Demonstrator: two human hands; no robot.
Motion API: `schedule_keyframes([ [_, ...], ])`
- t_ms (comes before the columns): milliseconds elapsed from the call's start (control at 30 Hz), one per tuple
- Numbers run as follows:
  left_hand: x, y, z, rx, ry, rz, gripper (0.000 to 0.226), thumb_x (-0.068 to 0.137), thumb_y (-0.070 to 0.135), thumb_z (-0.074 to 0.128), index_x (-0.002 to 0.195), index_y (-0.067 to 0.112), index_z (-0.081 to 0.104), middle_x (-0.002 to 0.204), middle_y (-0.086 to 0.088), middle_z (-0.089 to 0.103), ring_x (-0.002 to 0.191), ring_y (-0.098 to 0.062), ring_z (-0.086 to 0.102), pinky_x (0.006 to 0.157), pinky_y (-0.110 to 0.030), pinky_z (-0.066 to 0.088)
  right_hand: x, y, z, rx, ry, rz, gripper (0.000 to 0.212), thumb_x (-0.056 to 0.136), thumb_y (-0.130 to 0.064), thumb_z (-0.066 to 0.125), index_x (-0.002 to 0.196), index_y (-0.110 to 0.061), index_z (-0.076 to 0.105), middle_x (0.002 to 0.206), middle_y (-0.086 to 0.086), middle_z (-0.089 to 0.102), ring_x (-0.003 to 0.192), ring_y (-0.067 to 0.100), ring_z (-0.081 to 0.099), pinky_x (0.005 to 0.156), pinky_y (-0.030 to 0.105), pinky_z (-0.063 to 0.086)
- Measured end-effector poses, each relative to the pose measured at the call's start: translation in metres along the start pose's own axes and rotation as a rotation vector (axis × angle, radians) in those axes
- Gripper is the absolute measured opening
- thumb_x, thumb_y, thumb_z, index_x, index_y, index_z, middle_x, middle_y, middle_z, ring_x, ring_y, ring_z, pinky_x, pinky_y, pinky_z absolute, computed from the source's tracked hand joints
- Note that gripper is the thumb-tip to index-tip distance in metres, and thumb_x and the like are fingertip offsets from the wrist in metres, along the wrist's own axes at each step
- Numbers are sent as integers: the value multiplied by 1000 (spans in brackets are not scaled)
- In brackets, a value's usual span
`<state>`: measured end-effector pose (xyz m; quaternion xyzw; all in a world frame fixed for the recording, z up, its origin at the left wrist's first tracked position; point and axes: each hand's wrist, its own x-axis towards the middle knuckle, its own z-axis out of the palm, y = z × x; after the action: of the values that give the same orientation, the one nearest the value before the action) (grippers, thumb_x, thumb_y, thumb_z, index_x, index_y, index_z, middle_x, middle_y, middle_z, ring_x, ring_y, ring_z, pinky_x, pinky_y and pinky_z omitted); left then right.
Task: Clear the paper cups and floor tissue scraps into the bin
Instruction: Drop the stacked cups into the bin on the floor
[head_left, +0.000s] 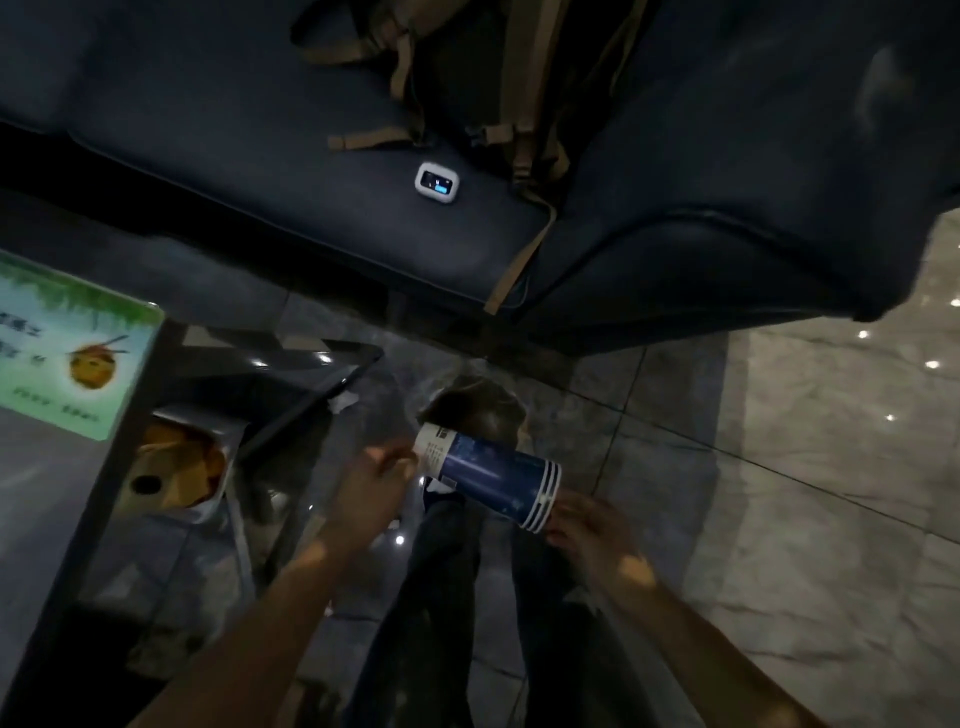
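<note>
A stack of blue and white paper cups (491, 475) lies sideways in the air between my hands, several rims showing at its right end. My right hand (589, 525) grips the rim end. My left hand (374, 480) pinches the white bottom end. Just beyond the cups, a dark round shape (470, 410) sits on the floor, possibly a bin lined with a bag; it is too dim to tell. A small white tissue scrap (343, 402) lies by the corner of the glass table (291, 364). My dark trouser legs (441, 582) are below the cups.
A dark blue sofa (260, 171) fills the top, with a backpack (467, 78) and a small white device (437, 182) on it. On the glass table at left are a green card (67, 353) and an orange snack bag (182, 467). Marble floor (831, 467) spreads right.
</note>
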<state>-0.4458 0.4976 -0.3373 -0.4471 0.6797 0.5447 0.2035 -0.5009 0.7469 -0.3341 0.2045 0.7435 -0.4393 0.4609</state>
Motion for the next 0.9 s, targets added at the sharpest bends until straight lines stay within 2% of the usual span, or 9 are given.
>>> schedule_keyframes([
  [100,41,-25,7,15,-36,-42,25,96,5,54,107,23,66,94,6,67,82,-3,61,69,-19,49,33,7,8,-159,-21,-73,15,90,-8,59,98,-12,71,95,8,74,83,8,71,74,23,58],
  [167,66,-42,14,37,-32,-43,24,95,5,56,113,13,71,103,-3,71,92,-15,65,83,-27,48,53,11,12,-171,-9,-93,13,88,-12,60,93,-16,71,95,9,75,89,21,72,83,40,58],
  [267,97,-64,23,37,-51,-91,24,94,8,59,112,14,72,109,-7,73,102,-24,67,92,-35,51,82,18,20,-154,-11,-73,15,89,-6,59,99,-11,70,97,13,74,87,28,70,84,46,56],
  [367,120,-80,33,-69,-87,-141,22,93,4,57,103,16,72,108,-10,72,103,-26,67,88,-35,52,108,28,25,-47,-22,15,15,91,-2,59,103,-4,66,95,14,71,81,22,67,79,36,57],
  [467,140,-92,45,-123,-116,-179,23,93,1,56,108,12,70,108,-11,70,100,-23,64,81,-29,51,129,37,31,8,-45,45,16,90,-2,59,91,-16,66,89,6,71,81,19,67,72,26,55],
  [667,163,-101,77,-194,-154,-246,35,98,16,54,133,10,55,127,-14,62,107,-25,63,75,-24,49,152,49,50,-59,-31,4,12,89,-18,61,83,-12,70,93,18,74,89,36,70,83,49,57],
  [733,165,-99,91,-228,-160,-302,37,100,27,50,134,14,54,128,-15,63,115,-31,62,73,-26,50,156,45,59,-32,-39,4,12,91,-11,60,83,-10,68,97,15,72,78,18,71,75,27,58],
  [800,164,-94,105,-306,-159,-392,39,100,34,48,133,15,56,125,-14,65,109,-29,62,69,-28,50,162,39,71,-39,-81,-27,14,93,0,55,87,-8,65,92,5,65,64,-10,63,63,1,44],
  [900,158,-90,122,-440,-187,-502,46,99,44,45,131,14,60,126,-16,66,102,-28,62,73,-32,52,167,35,87,-81,-141,-63,14,92,2,54,90,2,68,93,17,68,71,-6,55,75,4,43],
])
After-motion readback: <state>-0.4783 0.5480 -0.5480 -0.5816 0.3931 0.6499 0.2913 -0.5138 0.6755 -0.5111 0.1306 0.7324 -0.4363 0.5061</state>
